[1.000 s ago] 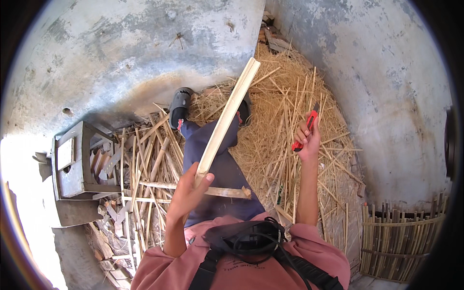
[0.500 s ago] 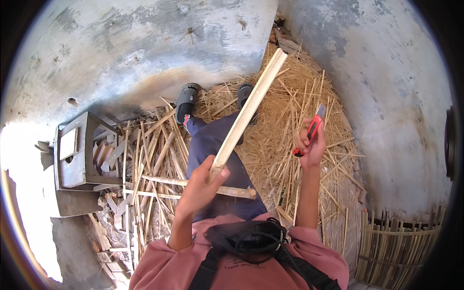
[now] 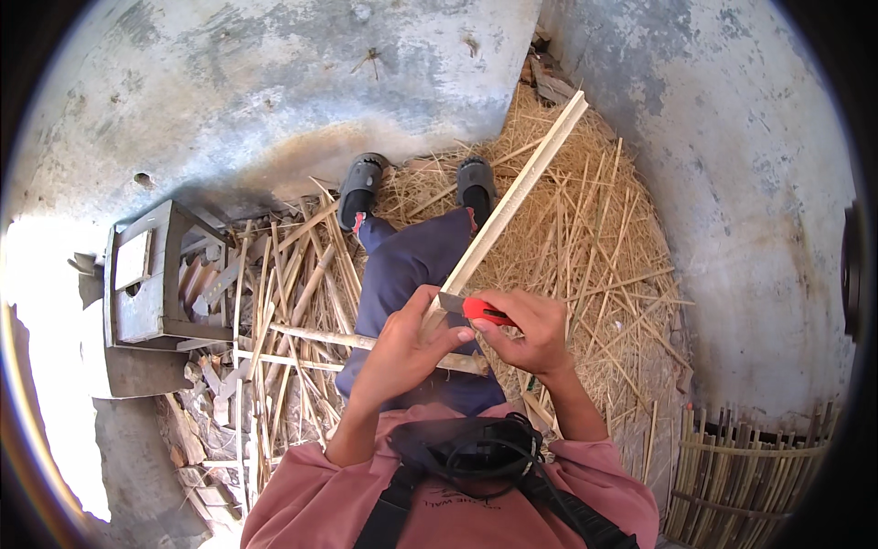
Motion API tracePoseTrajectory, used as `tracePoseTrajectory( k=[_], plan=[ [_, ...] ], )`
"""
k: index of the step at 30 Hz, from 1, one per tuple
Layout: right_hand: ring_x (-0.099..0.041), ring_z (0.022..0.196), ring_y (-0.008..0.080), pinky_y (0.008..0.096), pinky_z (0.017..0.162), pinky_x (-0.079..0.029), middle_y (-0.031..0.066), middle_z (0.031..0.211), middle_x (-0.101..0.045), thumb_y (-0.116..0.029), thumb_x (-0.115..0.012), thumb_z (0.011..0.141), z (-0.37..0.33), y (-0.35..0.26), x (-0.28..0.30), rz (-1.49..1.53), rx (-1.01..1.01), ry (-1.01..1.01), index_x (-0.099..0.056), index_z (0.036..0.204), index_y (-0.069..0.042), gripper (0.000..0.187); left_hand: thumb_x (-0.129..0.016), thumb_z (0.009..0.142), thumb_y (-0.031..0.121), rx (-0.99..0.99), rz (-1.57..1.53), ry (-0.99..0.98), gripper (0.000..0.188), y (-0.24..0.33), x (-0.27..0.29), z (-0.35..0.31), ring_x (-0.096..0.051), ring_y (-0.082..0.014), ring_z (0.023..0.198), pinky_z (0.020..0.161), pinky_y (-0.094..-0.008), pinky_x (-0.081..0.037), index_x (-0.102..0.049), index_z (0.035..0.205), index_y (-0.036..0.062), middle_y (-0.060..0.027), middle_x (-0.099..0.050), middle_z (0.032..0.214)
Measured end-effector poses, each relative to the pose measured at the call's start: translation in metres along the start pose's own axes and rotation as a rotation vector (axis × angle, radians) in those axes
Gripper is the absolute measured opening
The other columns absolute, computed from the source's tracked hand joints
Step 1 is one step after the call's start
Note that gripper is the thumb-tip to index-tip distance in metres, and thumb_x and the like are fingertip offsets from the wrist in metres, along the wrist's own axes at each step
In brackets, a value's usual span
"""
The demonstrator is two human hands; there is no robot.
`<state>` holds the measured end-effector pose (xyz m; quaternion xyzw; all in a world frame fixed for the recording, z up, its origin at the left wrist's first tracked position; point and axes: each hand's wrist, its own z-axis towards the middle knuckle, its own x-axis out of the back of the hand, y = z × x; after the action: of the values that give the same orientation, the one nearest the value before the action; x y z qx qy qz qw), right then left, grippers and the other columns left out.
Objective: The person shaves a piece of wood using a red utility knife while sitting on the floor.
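A long pale strip of split bamboo (image 3: 517, 197) slants up and to the right, its near end held in my left hand (image 3: 402, 349). My right hand (image 3: 530, 331) is closed round a red utility knife (image 3: 487, 312). The knife's blade (image 3: 450, 302) lies against the strip just beyond my left fingers. Below the strip a thicker bamboo stick (image 3: 462, 363) lies across my lap, its middle hidden by my left hand.
Wood shavings (image 3: 540, 128) and loose bamboo strips (image 3: 302, 265) cover the ground on both sides of my legs. A wooden box (image 3: 146, 311) stands left. Worn walls (image 3: 713, 183) rise ahead and to the right. A woven slat basket (image 3: 741, 476) sits at the lower right.
My right hand has come in from the right, bringing the knife's blade to the strip. My left hand has shifted slightly right, and the strip leans further right.
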<state>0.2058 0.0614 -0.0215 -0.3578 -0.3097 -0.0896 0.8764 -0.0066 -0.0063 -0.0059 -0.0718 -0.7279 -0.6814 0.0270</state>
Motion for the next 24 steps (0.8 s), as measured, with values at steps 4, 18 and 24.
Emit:
tracePoseTrajectory(
  k=[4, 18, 24],
  plan=[
    [-0.067, 0.06, 0.0232, 0.0354, 0.054, -0.052, 0.0055, 0.08, -0.071, -0.025, -0.087, 0.082, -0.001, 0.0, -0.006, -0.041, 0.025, 0.014, -0.079, 0.116, -0.01, 0.038, -0.078, 0.101, 0.014, 0.01, 0.029, -0.027, 0.039, -0.009, 0.003, 0.0, -0.055, -0.0026, 0.085, 0.071, -0.0235, -0.048, -0.061, 0.132, -0.0022, -0.0005, -0.07, 0.097],
    [-0.063, 0.057, 0.0219, 0.0354, 0.052, -0.051, 0.0036, 0.075, -0.065, -0.025, -0.086, 0.082, -0.003, 0.002, -0.011, -0.053, 0.013, -0.028, -0.08, 0.122, -0.012, 0.042, -0.069, 0.106, 0.017, -0.11, 0.071, 0.059, 0.026, -0.007, -0.003, 0.0, -0.062, -0.0346, 0.071, 0.068, -0.0403, -0.051, -0.058, 0.109, -0.0063, -0.0203, -0.071, 0.087],
    [-0.061, 0.054, 0.0209, 0.0352, 0.05, -0.049, 0.0022, 0.072, -0.062, -0.027, -0.086, 0.083, -0.003, 0.001, -0.012, -0.124, 0.026, -0.009, -0.08, 0.122, -0.014, 0.041, -0.069, 0.105, 0.016, -0.064, 0.128, 0.1, 0.027, -0.004, -0.006, 0.0, -0.058, -0.0354, 0.061, 0.06, -0.0415, -0.045, -0.058, 0.098, -0.0073, -0.0228, -0.063, 0.074]
  ],
)
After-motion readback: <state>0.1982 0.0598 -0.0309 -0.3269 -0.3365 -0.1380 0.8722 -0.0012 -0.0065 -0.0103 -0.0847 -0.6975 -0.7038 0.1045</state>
